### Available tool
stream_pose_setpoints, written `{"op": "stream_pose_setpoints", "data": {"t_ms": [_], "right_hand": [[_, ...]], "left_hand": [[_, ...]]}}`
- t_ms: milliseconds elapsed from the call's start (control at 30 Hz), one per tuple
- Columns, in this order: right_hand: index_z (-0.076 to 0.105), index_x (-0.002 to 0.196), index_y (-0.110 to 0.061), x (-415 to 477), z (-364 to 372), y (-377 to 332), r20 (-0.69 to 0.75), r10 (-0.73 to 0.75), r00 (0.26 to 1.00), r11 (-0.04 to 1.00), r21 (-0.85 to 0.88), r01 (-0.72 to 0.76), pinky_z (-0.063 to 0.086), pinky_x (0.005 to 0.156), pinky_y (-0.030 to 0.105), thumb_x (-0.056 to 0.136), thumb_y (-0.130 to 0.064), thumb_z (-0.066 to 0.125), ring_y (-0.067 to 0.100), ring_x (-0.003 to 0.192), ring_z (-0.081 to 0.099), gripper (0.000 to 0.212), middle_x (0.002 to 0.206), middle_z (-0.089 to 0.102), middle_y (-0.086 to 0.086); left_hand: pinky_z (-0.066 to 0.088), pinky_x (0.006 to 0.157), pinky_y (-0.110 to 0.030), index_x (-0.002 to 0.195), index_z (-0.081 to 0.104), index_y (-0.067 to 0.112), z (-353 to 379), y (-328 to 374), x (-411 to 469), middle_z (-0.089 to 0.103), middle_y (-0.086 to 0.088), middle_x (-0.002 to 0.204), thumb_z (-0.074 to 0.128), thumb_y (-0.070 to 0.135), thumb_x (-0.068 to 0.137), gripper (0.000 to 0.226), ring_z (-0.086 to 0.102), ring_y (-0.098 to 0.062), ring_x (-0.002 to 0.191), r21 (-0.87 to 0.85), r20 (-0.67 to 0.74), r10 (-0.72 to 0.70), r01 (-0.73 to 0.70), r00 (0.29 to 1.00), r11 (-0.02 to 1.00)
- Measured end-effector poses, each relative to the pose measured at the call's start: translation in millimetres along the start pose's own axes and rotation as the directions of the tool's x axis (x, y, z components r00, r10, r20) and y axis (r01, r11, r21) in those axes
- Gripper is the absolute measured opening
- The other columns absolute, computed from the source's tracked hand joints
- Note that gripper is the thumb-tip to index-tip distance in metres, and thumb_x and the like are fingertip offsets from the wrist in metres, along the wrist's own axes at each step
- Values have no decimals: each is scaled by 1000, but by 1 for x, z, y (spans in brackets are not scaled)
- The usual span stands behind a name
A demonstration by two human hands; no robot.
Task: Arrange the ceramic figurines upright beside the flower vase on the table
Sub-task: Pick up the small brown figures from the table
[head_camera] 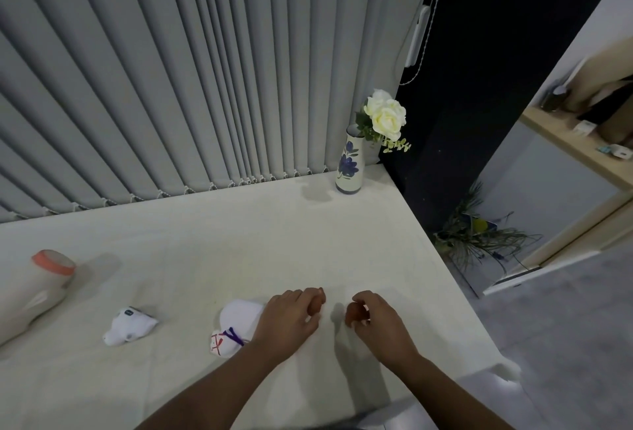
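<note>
On the near table (308, 241) we hover our left hand (291, 320) and right hand (380, 323), both loosely curled and holding nothing. Three figurines lie toppled at near left: a large cream one (34, 292), a small white one (128, 327), and another white one (236, 325) beside our left hand, all well apart from the flower vase (349, 165) standing at the far right corner.

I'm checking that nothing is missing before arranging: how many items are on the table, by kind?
Lying white figurines: 2
Large cream figurine with orange band, lying: 1
Flower vase, upright: 1
Total: 4
</note>
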State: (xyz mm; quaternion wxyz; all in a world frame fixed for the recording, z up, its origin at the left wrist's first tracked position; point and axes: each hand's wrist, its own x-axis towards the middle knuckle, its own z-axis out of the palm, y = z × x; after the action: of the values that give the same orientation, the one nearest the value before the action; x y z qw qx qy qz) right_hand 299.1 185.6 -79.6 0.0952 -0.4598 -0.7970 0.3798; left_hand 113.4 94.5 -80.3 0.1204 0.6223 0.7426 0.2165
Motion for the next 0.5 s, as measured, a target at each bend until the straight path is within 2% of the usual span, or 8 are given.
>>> {"op": "stream_pose_setpoints", "data": {"t_ms": [167, 267, 367, 500], "right_hand": [[50, 84, -33, -1, -3, 2, 23, 13, 1000, 1000, -1, -13, 53, 75, 29, 81, -15, 58, 8, 78, 60, 21, 90, 66, -10], [45, 86, -29, 1, -5, 1, 0, 46, 999, 999, 0, -46, 50, 67, 26, 84, -18, 58, 8, 74, 62, 16, 87, 69, -9], [41, 86, -23, 5, -8, -1, -50, 45, 998, 999, 5, -45, 45, 58, 27, 86, -20, 57, 17, 70, 63, 16, 86, 68, -1], [42, 91, -20, 11, -14, -4, -82, 51, 995, 999, 12, -51, 48, 60, 33, 85, -20, 60, 21, 69, 64, 19, 82, 65, 0]], "left_hand": [[43, 81, -29, 116, 52, 27, 2, 2, -4, 68, 7, 99, 52, 37, 87, 30, 60, -17, 93, -1, 21, -25, 25, 999, 1000], [45, 80, -29, 114, 51, 30, 2, 5, -4, 68, 8, 99, 50, 38, 87, 29, 59, -16, 91, -2, 44, -49, 49, 998, 999], [47, 79, -30, 113, 50, 34, 2, 7, -1, 67, 10, 98, 48, 39, 86, 27, 59, -15, 90, 2, 57, -59, 59, 997, 998], [46, 81, -32, 116, 51, 31, 1, 10, 4, 67, 8, 100, 49, 37, 87, 30, 59, -17, 91, 5, 65, -62, 62, 996, 998]]}}
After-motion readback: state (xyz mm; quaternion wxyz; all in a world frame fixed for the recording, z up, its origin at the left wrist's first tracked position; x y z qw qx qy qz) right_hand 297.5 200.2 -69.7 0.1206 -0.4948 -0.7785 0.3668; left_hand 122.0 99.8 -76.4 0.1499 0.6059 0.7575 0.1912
